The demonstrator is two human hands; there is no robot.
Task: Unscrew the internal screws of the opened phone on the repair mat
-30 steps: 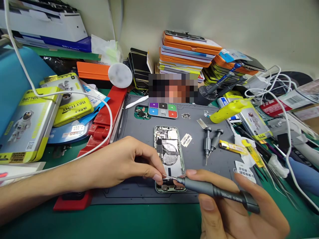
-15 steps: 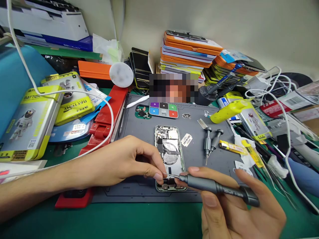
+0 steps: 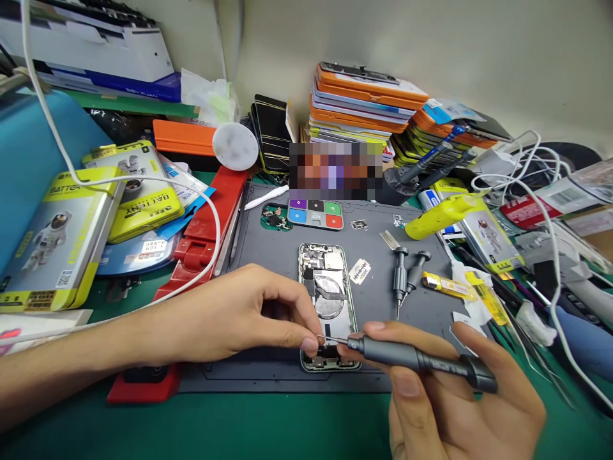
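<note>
An opened phone [image 3: 341, 284] lies on a dark grey work mat [image 3: 268, 255], its inner parts and a round silvery coil showing. Over the phone's lower end, my right hand [image 3: 445, 390] holds a grey precision screwdriver [image 3: 412, 358] nearly level, tip pointing left. My left hand [image 3: 268, 319] pinches thumb and forefinger together right at the screwdriver's tip. Whatever sits between those fingertips is too small to make out. Two more grey screwdrivers [image 3: 400, 275] rest on the mat to the right of the phone, near a perforated metal blade [image 3: 359, 272].
A red clamp-like tool [image 3: 191, 246] and battery boxes [image 3: 52, 236] stand at left. Behind the phone is a coloured magnetic pad [image 3: 316, 214]. A yellow bottle [image 3: 438, 216], tweezers and a white cable [image 3: 555, 268] crowd the right. Stacked orange cases [image 3: 368, 86] stand at the back.
The view has shifted very slightly. Both hands and the screwdriver keep almost the same pose at the phone's lower end.
</note>
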